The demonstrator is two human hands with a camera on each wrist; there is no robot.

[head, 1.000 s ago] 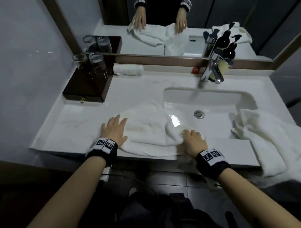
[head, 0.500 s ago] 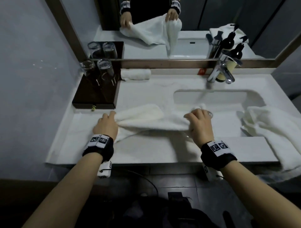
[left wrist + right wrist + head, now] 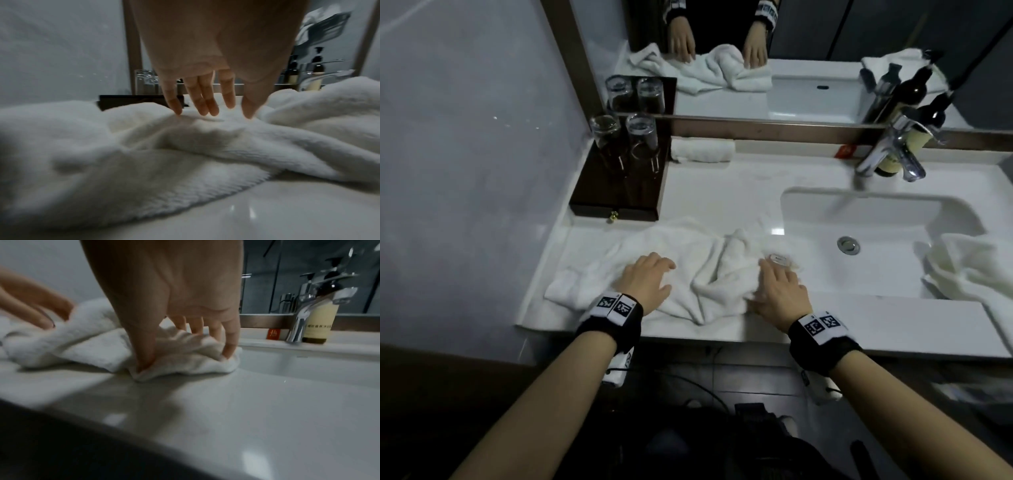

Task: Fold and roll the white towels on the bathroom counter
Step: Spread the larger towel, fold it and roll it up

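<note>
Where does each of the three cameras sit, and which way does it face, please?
Head: on the person's head, looking down at the counter, sink and towel; both forearms, left hand and right hand show.
Left wrist: low over the towel, facing the mirror; the left hand's straight fingers touch the towel.
Right wrist: low over the counter edge, facing the faucet; the right hand pinches the towel's end.
Shared: both wrist views show the towel and the bottle behind the faucet.
</note>
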